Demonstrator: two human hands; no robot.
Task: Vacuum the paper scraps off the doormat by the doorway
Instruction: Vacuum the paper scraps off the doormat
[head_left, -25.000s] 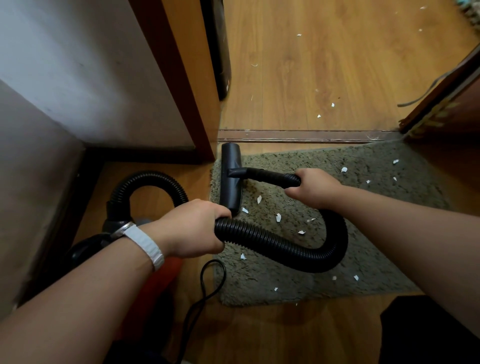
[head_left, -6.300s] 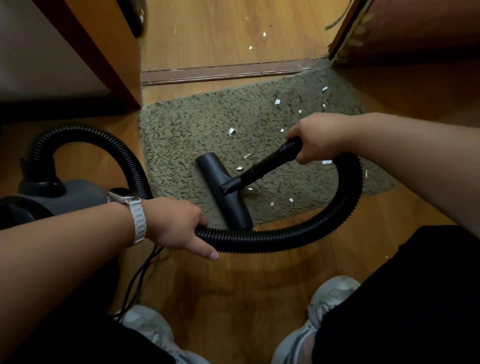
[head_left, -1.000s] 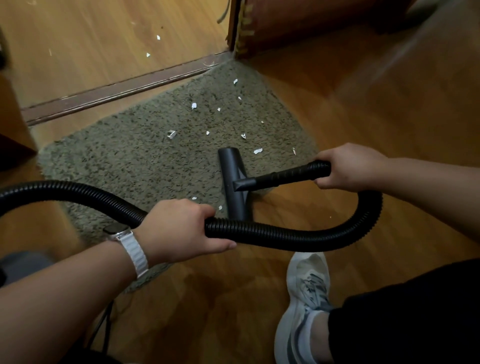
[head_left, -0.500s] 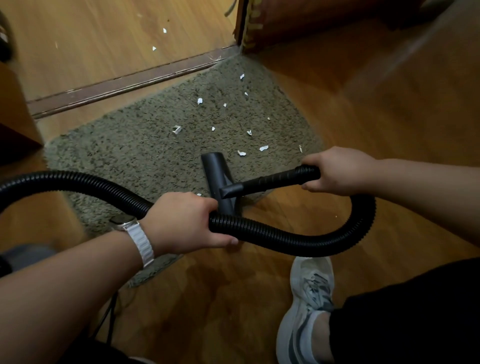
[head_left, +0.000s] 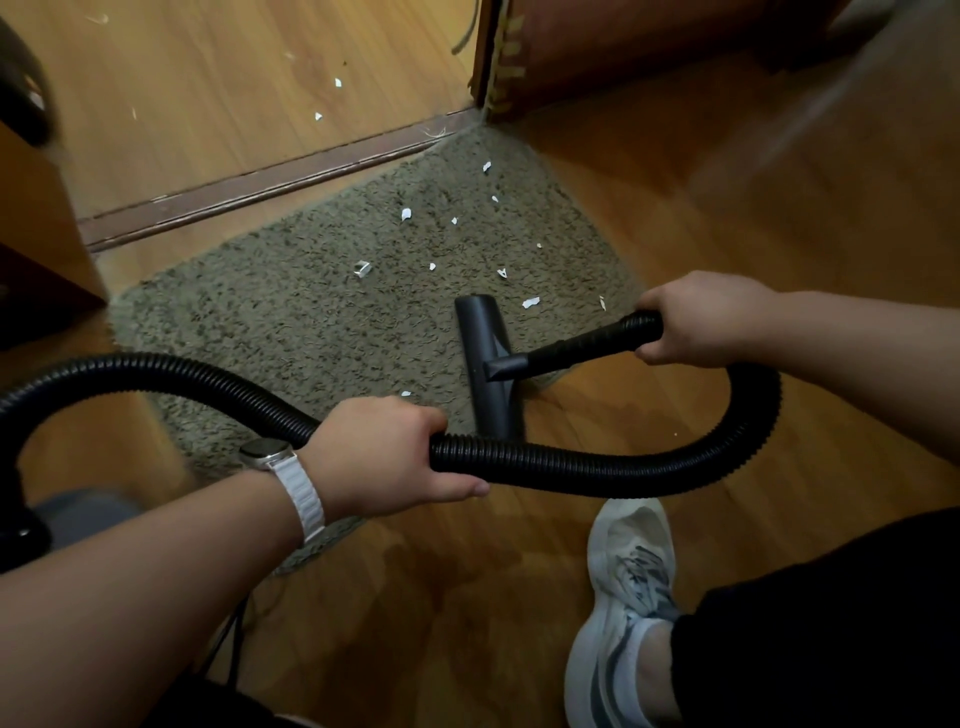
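A grey-green shaggy doormat (head_left: 291, 317) lies before the door threshold. Several white paper scraps (head_left: 405, 214) dot its far right part. The black vacuum nozzle (head_left: 487, 364) rests on the mat's near right edge, just short of a scrap (head_left: 530, 302). My right hand (head_left: 701, 325) grips the black tube behind the nozzle. The ribbed black hose (head_left: 597, 470) loops from there to the left, and my left hand (head_left: 387, 457) holds it near its middle.
A wooden threshold strip (head_left: 270, 182) runs along the mat's far side, with more scraps (head_left: 338, 82) on the floor beyond. A door edge (head_left: 493, 67) stands at the far right corner. The vacuum body (head_left: 78, 512) sits at the left. My shoe (head_left: 623, 597) is near right.
The nozzle has slid right and slightly toward the far side of the mat since half a second ago. Over the longer span the mat's left part lost its scraps.
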